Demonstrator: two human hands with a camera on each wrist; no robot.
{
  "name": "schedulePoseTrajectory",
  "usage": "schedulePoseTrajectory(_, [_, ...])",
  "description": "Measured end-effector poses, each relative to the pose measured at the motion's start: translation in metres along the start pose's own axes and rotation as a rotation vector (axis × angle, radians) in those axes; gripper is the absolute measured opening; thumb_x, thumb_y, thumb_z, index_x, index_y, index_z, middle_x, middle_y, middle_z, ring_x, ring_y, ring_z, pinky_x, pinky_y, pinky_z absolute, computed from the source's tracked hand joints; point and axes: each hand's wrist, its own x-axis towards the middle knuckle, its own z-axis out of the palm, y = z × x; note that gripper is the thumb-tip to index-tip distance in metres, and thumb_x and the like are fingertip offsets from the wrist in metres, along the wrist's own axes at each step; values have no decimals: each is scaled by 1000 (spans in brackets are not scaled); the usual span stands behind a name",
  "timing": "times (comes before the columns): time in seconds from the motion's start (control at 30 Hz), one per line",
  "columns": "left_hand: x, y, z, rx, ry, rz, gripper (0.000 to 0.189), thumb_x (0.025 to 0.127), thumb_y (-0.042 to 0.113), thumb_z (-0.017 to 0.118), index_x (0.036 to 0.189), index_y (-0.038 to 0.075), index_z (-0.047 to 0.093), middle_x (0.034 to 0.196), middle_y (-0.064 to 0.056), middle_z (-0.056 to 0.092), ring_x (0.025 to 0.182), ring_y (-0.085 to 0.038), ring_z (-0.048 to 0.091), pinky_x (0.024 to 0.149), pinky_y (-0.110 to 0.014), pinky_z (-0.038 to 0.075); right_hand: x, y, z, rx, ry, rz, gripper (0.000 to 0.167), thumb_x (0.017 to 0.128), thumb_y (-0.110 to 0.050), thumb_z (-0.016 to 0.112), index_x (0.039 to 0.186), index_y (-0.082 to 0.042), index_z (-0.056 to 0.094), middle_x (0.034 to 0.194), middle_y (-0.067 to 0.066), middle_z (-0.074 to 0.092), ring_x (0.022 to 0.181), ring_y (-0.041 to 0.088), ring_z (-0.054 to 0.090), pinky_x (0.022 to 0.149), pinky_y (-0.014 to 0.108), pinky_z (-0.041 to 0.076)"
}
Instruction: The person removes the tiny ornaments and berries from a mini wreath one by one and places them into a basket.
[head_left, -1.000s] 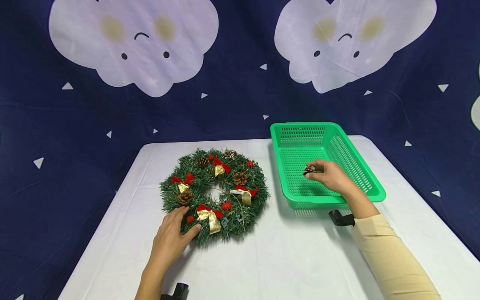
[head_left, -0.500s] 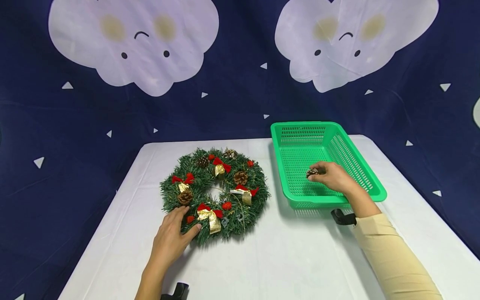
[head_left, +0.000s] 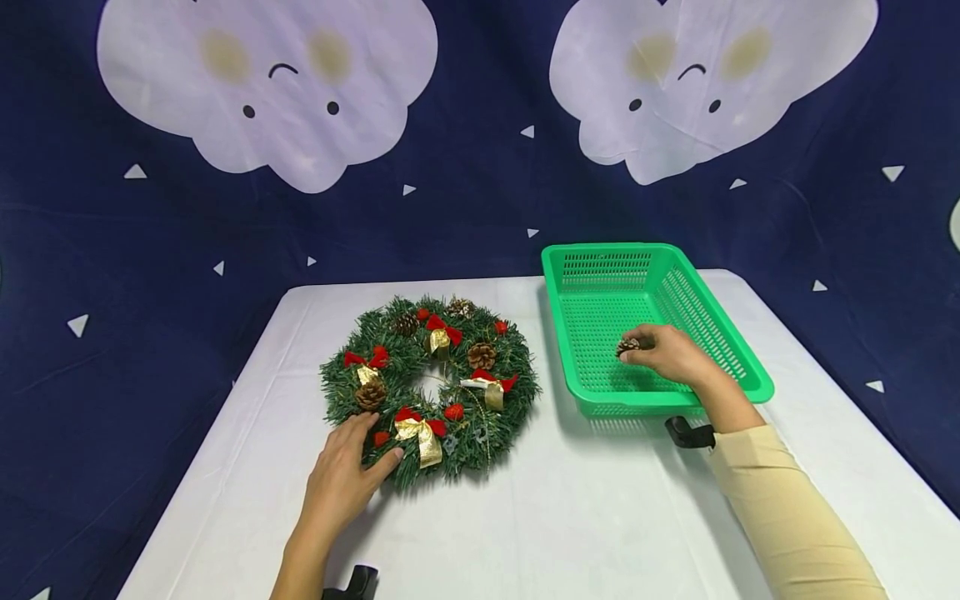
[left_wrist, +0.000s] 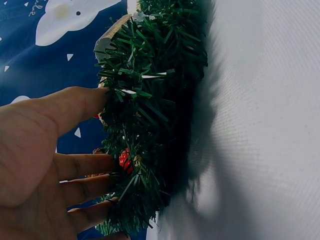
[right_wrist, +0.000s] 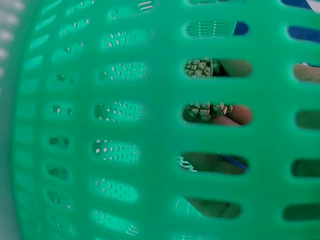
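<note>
My right hand [head_left: 672, 354] pinches a small brown pine cone [head_left: 627, 345] between thumb and fingers, over the near part of a green plastic basket [head_left: 561, 333]. Through the slots of the basket wall, the right wrist view shows the scaly pine cone [right_wrist: 199, 68] and parts of the fingers. My left hand [head_left: 341, 475] lies at the near left edge of a green wreath [head_left: 517, 417], its fingers spread and relaxed. In the left wrist view the thumb and fingertips touch the wreath's needles [left_wrist: 150, 105], close to a red berry [left_wrist: 125, 160].
Red and gold bows [head_left: 420, 435], several pine cones [head_left: 482, 356] and red berries decorate the wreath. Both wreath and basket stand on a table with a white cloth [head_left: 525, 533]. Behind it hangs a dark blue curtain [head_left: 480, 167] with clouds.
My right hand has shifted slightly to the right and toward me with the pine cone. The left hand and the wreath have stayed in place.
</note>
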Motion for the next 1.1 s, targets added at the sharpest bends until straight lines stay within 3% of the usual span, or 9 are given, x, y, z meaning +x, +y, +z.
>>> schedulePoseTrajectory(0.2, [0,0,0,-1,-4,-4,70,86,44,64,142,8,42,148,-19,38,138,-39,31,107,-61,32,-1,-2,-1,7,-14,30,51,92,-31,61,131,-1,52,124,25,60,114,42,56,87,51,49])
schedulePoseTrajectory(0.6, [0,0,0,0,5,8,70,86,44,64,142,7,42,148,-20,38,138,-39,31,107,-60,32,-3,-7,-3,-27,61,42,51,91,-36,61,131,-5,54,128,21,59,118,42,53,91,54,46])
schedulePoseTrajectory(1.1, [0,0,-1,0,-8,-1,71,86,46,64,142,8,41,148,-19,37,138,-39,30,107,-61,32,-7,-44,2,-3,116,-9,54,89,-46,60,131,-13,55,132,14,58,125,36,50,98,53,44])
